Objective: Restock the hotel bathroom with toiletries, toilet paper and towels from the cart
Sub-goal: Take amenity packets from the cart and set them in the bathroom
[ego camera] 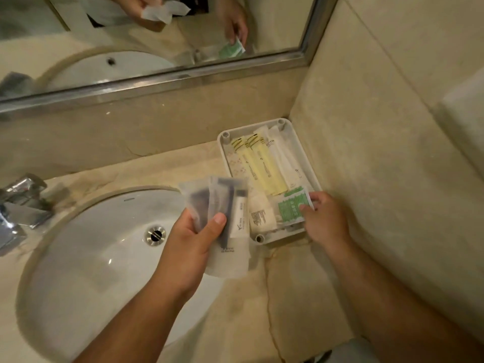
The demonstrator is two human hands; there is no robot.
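A white amenity tray (301, 148) sits on the counter in the corner by the wall. Inside lie yellow packets (264, 169), white packets (285, 158) and a small white sachet (262, 216). My right hand (327, 218) pinches a green-and-white sachet (290, 208) at the tray's near right corner. My left hand (193, 237) grips a fan of frosted pouches (225, 205) with dark toothbrushes and a small white tube inside, held above the sink's right rim, just left of the tray.
A white oval sink (91, 258) with a chrome drain (155, 235) fills the left. A chrome faucet (21, 205) stands at its left edge. A framed mirror (157, 77) runs along the back wall. Beige stone counter (288, 297) extends toward me.
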